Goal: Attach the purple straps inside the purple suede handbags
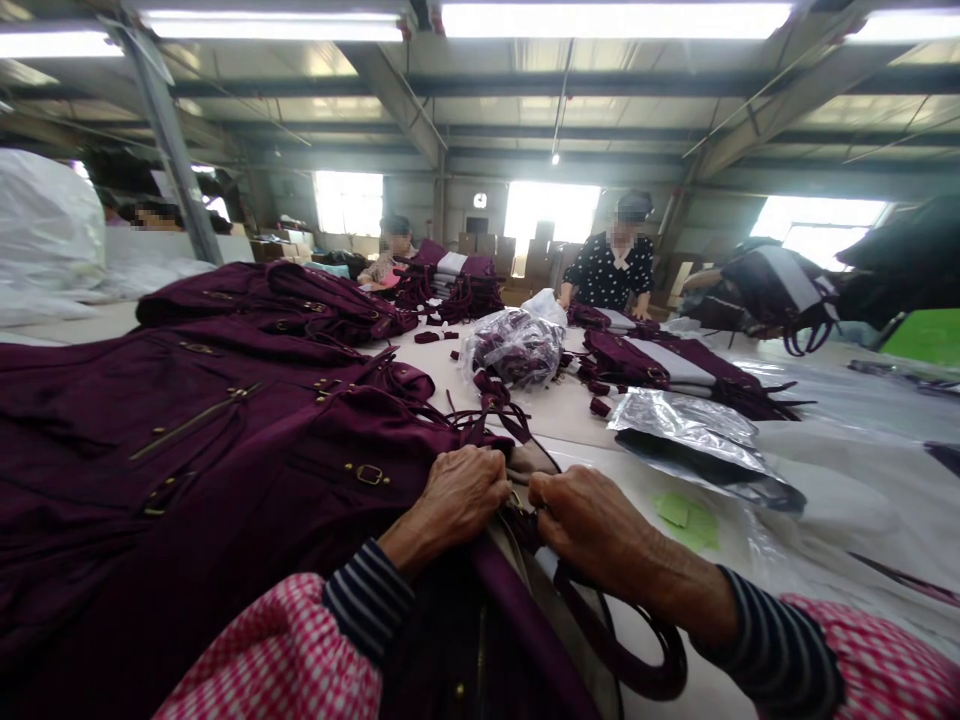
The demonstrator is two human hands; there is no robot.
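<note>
In the head view, a dark-purple fabric bag with beige lining (523, 615) lies on the near side of the white table (576, 425), its mouth edge gripped by the closed fingers of the left hand (463, 488) and right hand (589, 522). Lining could be snagged if the brass zip (517, 500) were pulled askew. Dark-purple pieces (517, 350) are held in a clear plastic sack (549, 308); the silver foil pouch's (694, 425) contents cannot be told.

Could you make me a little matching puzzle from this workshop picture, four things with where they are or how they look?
Things:
1. Left hand
2. Wall clock
3. Silver pouch
4. Green paper

Places or looks:
A. Between the pouch and the right forearm
B. Shiny and creased
C. At the edge of a purple bag
D. High at the back

Pairs: 1-C, 2-D, 3-B, 4-A
</note>
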